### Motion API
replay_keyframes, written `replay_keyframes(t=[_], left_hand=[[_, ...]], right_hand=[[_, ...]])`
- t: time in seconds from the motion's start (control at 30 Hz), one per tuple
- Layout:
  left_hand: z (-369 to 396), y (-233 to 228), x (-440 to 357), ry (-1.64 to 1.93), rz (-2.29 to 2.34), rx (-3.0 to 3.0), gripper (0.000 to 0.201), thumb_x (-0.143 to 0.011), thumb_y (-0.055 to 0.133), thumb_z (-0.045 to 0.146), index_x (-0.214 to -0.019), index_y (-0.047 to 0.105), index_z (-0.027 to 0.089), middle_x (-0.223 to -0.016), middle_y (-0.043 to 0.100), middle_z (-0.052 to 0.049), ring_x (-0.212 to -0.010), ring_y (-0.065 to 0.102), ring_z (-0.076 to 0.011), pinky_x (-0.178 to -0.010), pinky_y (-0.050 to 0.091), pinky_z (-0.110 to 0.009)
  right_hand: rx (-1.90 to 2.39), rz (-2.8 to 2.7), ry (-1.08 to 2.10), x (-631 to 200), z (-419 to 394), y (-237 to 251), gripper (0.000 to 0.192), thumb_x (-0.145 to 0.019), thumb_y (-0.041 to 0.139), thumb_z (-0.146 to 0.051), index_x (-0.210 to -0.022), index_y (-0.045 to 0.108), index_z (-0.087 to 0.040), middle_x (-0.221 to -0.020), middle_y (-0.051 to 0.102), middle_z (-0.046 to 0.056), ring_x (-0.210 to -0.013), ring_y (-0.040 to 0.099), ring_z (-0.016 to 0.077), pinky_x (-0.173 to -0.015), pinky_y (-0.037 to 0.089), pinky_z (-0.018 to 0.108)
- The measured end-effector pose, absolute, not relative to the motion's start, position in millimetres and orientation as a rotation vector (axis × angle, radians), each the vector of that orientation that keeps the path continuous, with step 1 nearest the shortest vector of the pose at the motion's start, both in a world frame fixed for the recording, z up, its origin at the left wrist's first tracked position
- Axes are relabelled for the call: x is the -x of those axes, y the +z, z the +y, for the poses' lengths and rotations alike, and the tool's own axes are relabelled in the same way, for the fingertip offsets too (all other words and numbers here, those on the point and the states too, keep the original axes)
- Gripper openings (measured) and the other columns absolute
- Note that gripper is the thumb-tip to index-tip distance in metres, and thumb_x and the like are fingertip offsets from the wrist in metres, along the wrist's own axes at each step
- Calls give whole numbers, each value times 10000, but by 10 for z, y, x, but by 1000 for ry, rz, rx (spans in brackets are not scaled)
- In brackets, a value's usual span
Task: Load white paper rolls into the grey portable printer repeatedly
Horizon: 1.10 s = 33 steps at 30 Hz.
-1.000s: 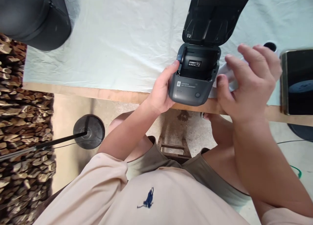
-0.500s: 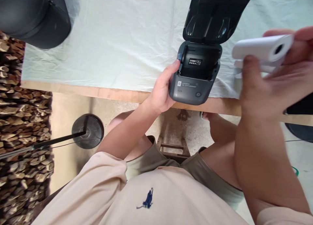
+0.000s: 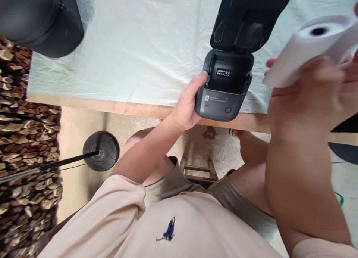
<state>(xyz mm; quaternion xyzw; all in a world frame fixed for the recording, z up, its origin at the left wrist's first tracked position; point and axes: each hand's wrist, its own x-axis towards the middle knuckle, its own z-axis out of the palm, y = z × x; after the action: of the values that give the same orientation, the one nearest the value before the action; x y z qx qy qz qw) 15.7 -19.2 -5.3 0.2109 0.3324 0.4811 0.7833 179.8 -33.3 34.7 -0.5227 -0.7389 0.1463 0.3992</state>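
A dark grey portable label printer [image 3: 215,105] lies at the table's front edge, its black lid [image 3: 248,19] swung up and away from me. Inside its bay, a small printed sticker shows and no roll sits there. My left hand [image 3: 188,101] is closed around the printer's left side, thumb on the rim of the bay. To the right of the printer, my right hand [image 3: 313,82] grips a white paper roll [image 3: 293,52] with a dark core hole. The roll is tilted, its loose end trailing to the right. Motion blurs this hand.
A pale cloth [image 3: 145,45] covers the wooden table. A black case [image 3: 41,22] stands at the far left. Below the table are a round black stand base [image 3: 101,149], a wooden stool [image 3: 198,170] and my legs. Firewood patterning [image 3: 28,138] runs along the left side.
My right hand has turned the paper roll, so its core end now faces up and away, and the roll looks larger. My left hand and the printer have hardly moved.
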Motion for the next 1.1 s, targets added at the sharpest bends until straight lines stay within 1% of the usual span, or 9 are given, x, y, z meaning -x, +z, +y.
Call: replay_keyframes(t=[0.07,0.17,0.27,0.43,0.6,0.77,0.9,1.0,1.1], left_hand=[[-182,-137,-145,1049,693,-500,270,-957,511,415,-918,655,190,-829,702,-25,-1169,677,-259,-945,590,-330],[-179,-227,-123,1010,666,-554,282,-963,498,462,-989,615,207,-893,689,-25,-1155,684,-263,-909,602,-351],[-192,-230,-111,995,653,-635,254,-955,530,462,-1029,592,227,-956,694,-14,-1145,687,-249,-859,606,-325],[-210,-175,-132,1006,681,-679,203,-962,526,420,-980,583,226,-916,678,8,-1051,705,-216,-805,593,-301],[-209,-184,-143,1004,686,-663,203,-958,529,417,-1008,583,227,-895,662,8,-998,703,-194,-767,563,-272],[-185,-168,-119,1026,631,-615,316,-989,426,440,-967,613,185,-835,645,-8,-887,699,-148,-731,544,-240],[-181,-137,-94,1040,589,-604,126,-919,595,303,-926,608,178,-782,619,21,-719,640,-67,-660,507,-171],[-191,-140,-71,1015,634,-665,143,-871,655,250,-988,608,182,-821,634,15,-777,669,-98,-719,542,-205],[-199,-160,-49,975,685,-727,264,-821,703,251,-1056,593,202,-854,632,12,-788,671,-126,-706,553,-240]], right_hand=[[1242,-1727,228,-1732,-335,283,353,-980,354,-349,-1323,425,-303,-1266,453,62,-1206,593,201,-952,547,417],[1163,-1885,123,-1687,-329,194,241,-893,514,-225,-1129,480,-256,-1105,622,5,-1064,661,168,-903,554,355],[1239,-1988,0,-1686,-303,161,201,-849,545,-165,-1023,466,-231,-1100,670,-21,-1010,683,161,-871,543,350],[1324,-2056,27,-1729,-295,201,178,-834,557,-125,-979,518,-223,-1091,685,-29,-1020,686,181,-865,519,394],[1336,-2019,55,-1761,-297,179,76,-896,563,-205,-964,590,-226,-1156,681,-10,-1085,672,206,-951,487,472],[1208,-1976,-33,-1728,-315,118,72,-901,594,-256,-921,663,-256,-921,692,-20,-992,646,202,-883,485,441],[1042,-2043,51,-1686,-380,107,102,-869,654,-338,-942,663,-266,-902,691,-33,-1016,631,199,-922,469,433],[1085,-1874,173,-1687,-403,102,102,-911,580,-323,-927,631,-236,-893,651,0,-997,624,178,-916,492,405],[1263,-1564,247,-1717,-352,59,190,-937,529,-373,-1075,578,-251,-1118,583,37,-1100,589,181,-868,524,354]])
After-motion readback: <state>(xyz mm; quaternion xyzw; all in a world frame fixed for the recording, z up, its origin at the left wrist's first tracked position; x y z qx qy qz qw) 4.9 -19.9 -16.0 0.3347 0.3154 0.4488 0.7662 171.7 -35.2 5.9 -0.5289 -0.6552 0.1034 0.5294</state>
